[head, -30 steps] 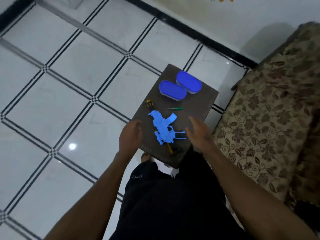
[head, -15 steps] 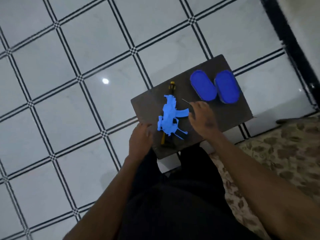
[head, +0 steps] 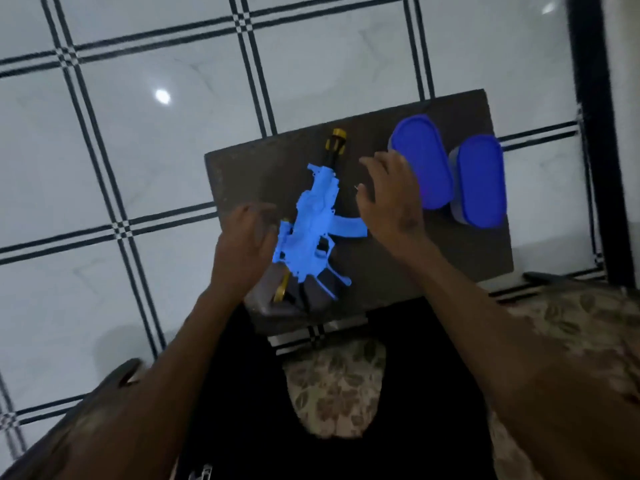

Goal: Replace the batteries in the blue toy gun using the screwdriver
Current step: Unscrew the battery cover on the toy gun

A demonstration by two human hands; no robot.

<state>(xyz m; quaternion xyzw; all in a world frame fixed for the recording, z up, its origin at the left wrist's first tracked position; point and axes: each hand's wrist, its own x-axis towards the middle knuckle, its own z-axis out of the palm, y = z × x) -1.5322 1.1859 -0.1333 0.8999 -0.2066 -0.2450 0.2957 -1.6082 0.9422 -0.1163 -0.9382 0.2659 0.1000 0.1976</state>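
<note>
The blue toy gun lies on a small dark table, its yellow-tipped muzzle pointing away from me. My left hand is at the gun's left side by the rear end, fingers loosely bent and blurred; I cannot tell if it touches the gun. My right hand hovers just right of the gun with fingers spread. Under it, only the thin metal tip of the screwdriver shows, between thumb and fingers. No batteries are in view.
Two oval containers with blue lids stand side by side at the table's right end, touching my right hand's far side. A white tiled floor surrounds the table. A floral-patterned seat lies under my legs.
The view has swung and closed in on the table. My right hand moved forward over the screwdriver toward the containers. My left hand shifted from the table's edge to the gun's rear.
</note>
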